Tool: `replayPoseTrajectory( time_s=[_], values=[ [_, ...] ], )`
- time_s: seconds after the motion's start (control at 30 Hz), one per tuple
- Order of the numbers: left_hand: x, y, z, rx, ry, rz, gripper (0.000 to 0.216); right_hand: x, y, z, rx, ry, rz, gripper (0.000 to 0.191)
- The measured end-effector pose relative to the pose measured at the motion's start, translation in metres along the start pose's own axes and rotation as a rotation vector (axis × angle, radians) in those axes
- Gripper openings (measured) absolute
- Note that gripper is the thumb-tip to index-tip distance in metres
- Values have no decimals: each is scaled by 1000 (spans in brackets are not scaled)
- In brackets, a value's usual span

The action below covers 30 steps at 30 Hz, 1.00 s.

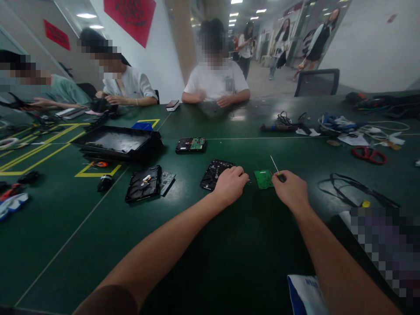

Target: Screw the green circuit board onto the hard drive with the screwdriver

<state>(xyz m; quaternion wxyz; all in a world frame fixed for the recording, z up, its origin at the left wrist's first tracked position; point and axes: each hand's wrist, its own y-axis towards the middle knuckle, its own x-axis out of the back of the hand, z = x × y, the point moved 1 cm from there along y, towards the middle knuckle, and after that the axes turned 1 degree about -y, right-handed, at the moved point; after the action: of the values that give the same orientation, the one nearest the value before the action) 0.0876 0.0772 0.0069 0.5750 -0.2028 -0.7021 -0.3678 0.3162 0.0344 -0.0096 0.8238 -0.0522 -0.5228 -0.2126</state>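
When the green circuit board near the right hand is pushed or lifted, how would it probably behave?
The green circuit board looks thin and flat, so it is probably light and fairly stiff. Since it appears to lie flat on the smooth-looking table, it would likely slide rather than roll.

On the worktop (183, 245), the middle drive (211, 173) lies partly behind the left hand (229, 183). The board (263, 179) sits to its right, between the two hands, and the screwdriver (281, 176) is in the right hand (292, 190), just beside the board. Left of the middle drive lies the left drive (142, 186), a plate (167, 182) at its right edge, probably touching. Behind these two is the far drive (191, 145), with the tray (121, 144) to its left. Scissors (369, 155) lie far right, behind a cord (376, 192).
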Motion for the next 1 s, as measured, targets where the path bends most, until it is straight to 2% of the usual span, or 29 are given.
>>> replayPoseTrajectory(
  time_s=[0.1,0.13,0.17,0.2,0.27,0.37,0.47,0.57,0.67,0.8,1.0],
  values=[
    [3,-16,19,341,26,-197,33,2,0,1,34,-12,-2,33],
    [3,-23,25,460,34,-237,52,2,-1,2,54,-20,-19,34],
    [2,-29,29,536,20,-230,73,2,-2,4,80,-30,-42,34],
    [1,-34,32,582,-11,-197,85,3,-3,6,111,-38,-67,35],
    [-2,-42,37,624,-78,-119,89,2,-5,10,172,-51,-106,36],
    [3,-52,45,598,-148,-40,90,2,-7,11,200,-88,-95,40],
    [18,-67,58,474,-239,41,97,1,-6,11,129,-123,-3,44],
    [34,-87,74,284,-353,144,97,1,-6,15,48,-170,111,69],
    [44,-103,84,188,-416,198,96,0,-8,21,31,-230,159,89],
    [44,-112,84,191,-442,194,100,0,-10,21,40,-240,176,87],
    [30,-120,77,344,-327,109,117,2,-7,16,22,-222,190,90]
  ],
)
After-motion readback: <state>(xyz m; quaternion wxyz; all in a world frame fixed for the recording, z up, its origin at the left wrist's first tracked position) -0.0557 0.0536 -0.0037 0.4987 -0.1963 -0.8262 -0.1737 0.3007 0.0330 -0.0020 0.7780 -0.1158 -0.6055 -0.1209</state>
